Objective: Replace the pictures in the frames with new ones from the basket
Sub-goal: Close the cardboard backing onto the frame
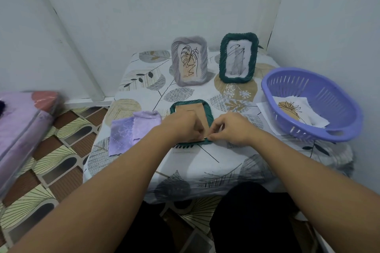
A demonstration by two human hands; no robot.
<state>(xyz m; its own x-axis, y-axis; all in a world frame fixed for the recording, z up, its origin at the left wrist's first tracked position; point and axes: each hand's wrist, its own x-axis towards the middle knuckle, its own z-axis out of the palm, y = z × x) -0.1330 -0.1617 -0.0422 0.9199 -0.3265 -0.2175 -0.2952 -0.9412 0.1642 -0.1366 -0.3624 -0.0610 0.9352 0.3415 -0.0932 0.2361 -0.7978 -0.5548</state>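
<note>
A green woven frame (191, 107) lies face down in the middle of the table, its brown backing board upward. My left hand (181, 126) rests on the board with fingers curled at its near right corner. My right hand (230, 127) pinches that same corner, where a small metal tab shows. At the back stand a grey frame (189, 60) with a leaf drawing and a second green frame (238, 58) with a faint drawing. The purple basket (337, 98) at the right holds a picture (290, 110) of a plant on white paper.
A lilac cloth (131, 129) lies left of the flat frame. A white sheet (265, 109) pokes out under the basket. The small table (216, 160) has a leaf-print cover and stands in a wall corner. A purple cushion (22, 129) sits on the floor at the left.
</note>
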